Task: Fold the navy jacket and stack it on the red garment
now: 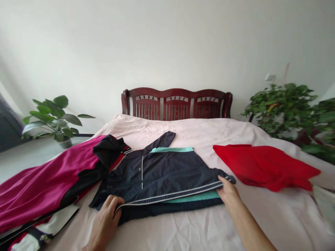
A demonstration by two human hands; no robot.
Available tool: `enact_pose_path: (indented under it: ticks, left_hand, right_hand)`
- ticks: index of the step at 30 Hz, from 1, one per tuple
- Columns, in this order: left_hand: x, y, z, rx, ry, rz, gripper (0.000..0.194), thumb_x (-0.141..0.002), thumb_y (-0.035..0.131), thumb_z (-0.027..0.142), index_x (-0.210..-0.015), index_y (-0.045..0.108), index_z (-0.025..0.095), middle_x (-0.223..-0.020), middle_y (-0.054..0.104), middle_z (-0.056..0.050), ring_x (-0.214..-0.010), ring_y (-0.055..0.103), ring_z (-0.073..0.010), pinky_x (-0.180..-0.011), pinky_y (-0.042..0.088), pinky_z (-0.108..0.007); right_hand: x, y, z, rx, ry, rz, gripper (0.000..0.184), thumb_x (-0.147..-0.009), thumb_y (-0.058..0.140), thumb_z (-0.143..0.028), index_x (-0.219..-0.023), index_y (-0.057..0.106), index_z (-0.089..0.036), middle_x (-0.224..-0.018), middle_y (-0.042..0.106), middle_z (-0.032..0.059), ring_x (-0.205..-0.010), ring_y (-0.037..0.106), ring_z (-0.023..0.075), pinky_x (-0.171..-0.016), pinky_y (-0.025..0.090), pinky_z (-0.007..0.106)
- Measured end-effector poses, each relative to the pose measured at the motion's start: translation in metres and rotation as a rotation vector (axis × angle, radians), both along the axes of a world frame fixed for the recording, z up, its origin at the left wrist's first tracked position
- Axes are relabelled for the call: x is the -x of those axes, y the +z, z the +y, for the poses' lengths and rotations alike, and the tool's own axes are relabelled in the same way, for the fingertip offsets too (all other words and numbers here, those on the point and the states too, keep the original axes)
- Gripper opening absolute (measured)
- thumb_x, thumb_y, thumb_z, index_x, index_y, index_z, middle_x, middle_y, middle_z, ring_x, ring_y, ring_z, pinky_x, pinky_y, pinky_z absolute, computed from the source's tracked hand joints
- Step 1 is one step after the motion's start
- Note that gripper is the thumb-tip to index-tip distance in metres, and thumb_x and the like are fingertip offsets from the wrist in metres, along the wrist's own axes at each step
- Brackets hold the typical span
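A dark navy jacket (pixel 167 170) with white piping lies spread on the bed, its collar side turned to my left. Strips of teal lining show at its far edge and under its near edge. My left hand (pixel 106 218) has its fingers closed on the near edge, at the left end of a white-striped band. At the other end of that band, my right hand (pixel 228 191) pinches the jacket, thumb on top and fingers mostly hidden underneath. One dark sleeve (pixel 163 139) stretches away toward the headboard.
A magenta and black jacket (pixel 60 167) lies at the left, touching the navy one. Folded red cloth (pixel 267 165) sits at the right on the pale pink sheet (pixel 188 230). Beyond are a wooden headboard (pixel 176 92) and potted plants (pixel 56 116) on both sides.
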State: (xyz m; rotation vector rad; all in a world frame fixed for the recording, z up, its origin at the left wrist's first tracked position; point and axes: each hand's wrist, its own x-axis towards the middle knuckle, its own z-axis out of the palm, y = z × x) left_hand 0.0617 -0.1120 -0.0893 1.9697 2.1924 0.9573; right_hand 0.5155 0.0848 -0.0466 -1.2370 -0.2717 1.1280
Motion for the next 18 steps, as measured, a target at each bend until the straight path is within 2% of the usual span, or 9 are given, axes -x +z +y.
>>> enact_pose_path:
  ticks: [4, 7, 10, 14, 18]
  left_hand:
    - [0.01, 0.001, 0.003, 0.023, 0.062, -0.063, 0.012, -0.087, 0.046, 0.025, -0.085, 0.057, 0.026, -0.09, 0.06, 0.002, -0.079, 0.062, -0.0151, -0.069, 0.049, -0.024]
    - [0.011, 0.004, 0.001, 0.107, 0.016, -0.043, 0.017, -0.086, 0.043, 0.02, -0.085, 0.059, 0.026, -0.092, 0.061, 0.001, -0.082, 0.063, -0.0148, -0.072, 0.049, -0.024]
    - [0.009, 0.007, -0.002, 0.117, 0.007, -0.032, 0.02, -0.088, 0.04, 0.018, -0.085, 0.059, 0.026, -0.092, 0.061, 0.001, -0.081, 0.062, -0.0147, -0.072, 0.049, -0.025]
    - [0.007, 0.006, -0.008, -0.013, 0.024, -0.005, 0.018, -0.089, 0.042, 0.02, -0.084, 0.059, 0.027, -0.091, 0.063, 0.0, -0.083, 0.063, -0.0168, -0.073, 0.05, -0.027]
    - [0.011, 0.001, -0.014, 0.015, -0.062, 0.006, 0.019, -0.089, 0.042, 0.019, -0.083, 0.058, 0.027, -0.086, 0.063, 0.001, -0.078, 0.063, -0.0164, -0.071, 0.05, -0.026]
  right_hand:
    - [-0.019, 0.001, -0.01, -0.032, -0.048, -0.037, 0.034, -0.051, 0.074, -0.012, -0.082, 0.063, -0.02, -0.067, 0.067, -0.0042, -0.061, 0.064, 0.0168, -0.058, 0.056, 0.029]
    - [-0.034, -0.005, -0.023, 0.075, 0.065, -0.232, 0.043, -0.044, 0.081, -0.016, -0.084, 0.067, -0.017, -0.065, 0.068, -0.0019, -0.059, 0.063, 0.0182, -0.05, 0.051, 0.027]
    - [-0.047, -0.011, -0.03, 0.143, 0.188, -0.276, 0.042, -0.046, 0.082, -0.021, -0.084, 0.066, -0.019, -0.068, 0.07, 0.001, -0.065, 0.066, 0.022, -0.054, 0.053, 0.03]
    - [-0.058, -0.012, -0.031, 0.109, 0.259, -0.296, 0.035, -0.052, 0.079, -0.029, -0.084, 0.065, -0.022, -0.077, 0.073, 0.0038, -0.076, 0.07, 0.025, -0.059, 0.055, 0.031]
    - [-0.07, -0.013, -0.035, 0.204, 0.354, -0.502, 0.047, -0.051, 0.082, -0.034, -0.095, 0.067, -0.022, -0.075, 0.073, 0.0053, -0.072, 0.068, 0.0253, -0.055, 0.052, 0.031]
